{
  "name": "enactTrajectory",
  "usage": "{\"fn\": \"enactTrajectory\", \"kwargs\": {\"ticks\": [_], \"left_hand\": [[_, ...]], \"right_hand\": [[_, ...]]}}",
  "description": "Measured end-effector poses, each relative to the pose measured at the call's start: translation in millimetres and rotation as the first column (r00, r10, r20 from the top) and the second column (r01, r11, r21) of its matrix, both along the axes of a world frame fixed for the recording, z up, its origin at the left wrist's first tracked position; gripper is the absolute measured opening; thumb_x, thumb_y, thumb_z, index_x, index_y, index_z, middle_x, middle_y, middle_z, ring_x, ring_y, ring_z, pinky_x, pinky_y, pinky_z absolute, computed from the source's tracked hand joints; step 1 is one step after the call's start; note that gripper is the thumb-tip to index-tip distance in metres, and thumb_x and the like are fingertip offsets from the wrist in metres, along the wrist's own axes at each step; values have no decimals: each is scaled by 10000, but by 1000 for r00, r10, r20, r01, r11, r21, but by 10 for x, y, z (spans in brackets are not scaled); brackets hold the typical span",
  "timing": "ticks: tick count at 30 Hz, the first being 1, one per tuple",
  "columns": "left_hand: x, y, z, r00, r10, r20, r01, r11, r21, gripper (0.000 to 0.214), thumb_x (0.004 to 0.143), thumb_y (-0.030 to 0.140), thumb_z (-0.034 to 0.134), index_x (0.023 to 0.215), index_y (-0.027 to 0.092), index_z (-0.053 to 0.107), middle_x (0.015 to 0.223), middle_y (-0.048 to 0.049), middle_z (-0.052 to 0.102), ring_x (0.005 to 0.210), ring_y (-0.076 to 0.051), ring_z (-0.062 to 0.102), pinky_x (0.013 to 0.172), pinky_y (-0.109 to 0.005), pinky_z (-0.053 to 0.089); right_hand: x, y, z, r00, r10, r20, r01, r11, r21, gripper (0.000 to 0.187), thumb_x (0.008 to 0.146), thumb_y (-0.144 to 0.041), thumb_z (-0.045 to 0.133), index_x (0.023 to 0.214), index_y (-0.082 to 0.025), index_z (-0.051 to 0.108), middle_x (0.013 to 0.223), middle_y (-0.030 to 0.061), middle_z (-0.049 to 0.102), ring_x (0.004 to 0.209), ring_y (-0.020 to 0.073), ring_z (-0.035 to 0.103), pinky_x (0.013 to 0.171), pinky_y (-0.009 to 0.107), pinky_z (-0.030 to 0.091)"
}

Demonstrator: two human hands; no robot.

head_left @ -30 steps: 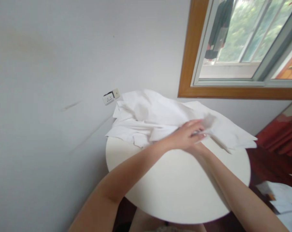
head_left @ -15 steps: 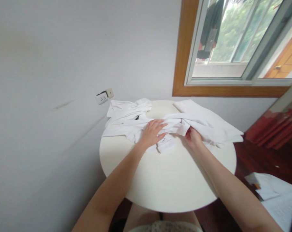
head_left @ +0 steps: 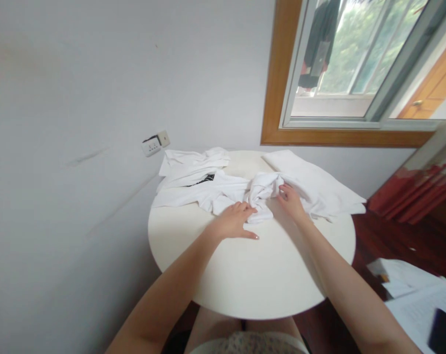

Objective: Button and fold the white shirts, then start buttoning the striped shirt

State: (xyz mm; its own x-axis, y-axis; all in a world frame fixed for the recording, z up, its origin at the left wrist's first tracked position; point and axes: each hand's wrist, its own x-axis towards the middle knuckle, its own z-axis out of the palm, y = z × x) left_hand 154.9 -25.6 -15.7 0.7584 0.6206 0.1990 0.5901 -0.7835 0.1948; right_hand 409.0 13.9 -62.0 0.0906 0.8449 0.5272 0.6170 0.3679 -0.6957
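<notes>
White clothing [head_left: 223, 189], rumpled, across far half of round white table [head_left: 259, 275]. Wall [head_left: 97, 88] behind, with socket [head_left: 151, 146]; wood-framed window [head_left: 350, 69] right. Left hand [head_left: 234, 221]: spread, touching clothing. Right hand [head_left: 291, 201]: half-curled at clothing; cannot tell if gripping.

Tabletop [head_left: 259, 280]: fabric [head_left: 223, 189], left edge to middle; cloth [head_left: 314, 184], far-right edge, corner overhanging. Left hand [head_left: 235, 221] at fabric's near side; right hand [head_left: 292, 201] at its right end. Behind far edge: socket [head_left: 151, 146], left; window [head_left: 350, 64], right. Beyond right edge: curtain [head_left: 407, 182]; nearer, papers [head_left: 416, 300].
</notes>
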Motion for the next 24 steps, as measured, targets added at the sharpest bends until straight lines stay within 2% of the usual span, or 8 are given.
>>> {"fn": "enactTrajectory", "kwargs": {"ticks": [4,8,12,14,16,18,20,24], "left_hand": [[36,65,-73,992,87,86,-88,996,-1,202,848,282,598,1038,216,622,1037,-65,582,964,-213,575,861,-344,472],[94,173,-35,870,181,460,-145,983,-112,103,874,207,522,932,191,605,911,-42,592,881,-172,586,810,-309,502],[76,178,69,661,55,748,48,992,-115,369,917,279,497,1280,220,466,1290,-114,522,1112,-176,577,927,-316,504],[57,130,102,692,40,721,46,994,-99,492,916,358,512,1374,238,381,1390,-133,452,1171,-192,556,960,-332,497],[79,59,73,816,33,578,1,998,-59,663,850,476,596,1415,238,346,1419,-139,437,1238,-238,509,1017,-381,463],[169,-20,-34,916,61,396,-70,997,10,881,746,574,674,1460,229,291,1460,-153,403,1316,-298,424,1083,-455,391],[306,-85,-181,946,151,286,-184,979,91,990,707,604,692,1492,210,234,1510,-171,334,1362,-346,348,1117,-526,309],[467,-67,-325,908,324,266,-378,907,186,601,894,406,513,1430,179,362,1483,-157,394,1327,-324,388,1128,-560,233]], "right_hand": [[-121,-199,170,968,220,122,-219,976,-19,267,837,-359,561,974,-199,724,1037,90,712,1044,252,619,1005,444,428],[-306,-400,304,840,528,122,-514,848,-132,417,729,-415,713,1092,-209,690,1090,73,695,988,234,622,869,353,500],[-333,-386,316,956,270,-114,-283,952,-117,233,773,-383,619,845,-177,701,758,29,674,697,181,593,643,294,508],[-277,-326,315,911,100,-400,-150,984,-97,253,784,-395,585,879,-184,685,715,8,649,631,164,570,563,277,498],[-215,-271,324,758,9,-653,-88,992,-90,276,764,-412,608,936,-204,663,760,0,653,646,160,584,537,267,511],[-182,-245,340,613,-17,-790,-87,992,-89,270,723,-387,657,932,-218,641,808,-4,658,691,160,607,557,270,541],[-192,-250,356,544,15,-839,-136,988,-71,258,689,-333,684,911,-215,628,826,-6,656,720,161,619,584,285,562],[-256,-286,341,568,108,-816,-255,966,-49,258,663,-293,687,897,-195,642,790,0,658,712,173,615,597,306,553]]}}
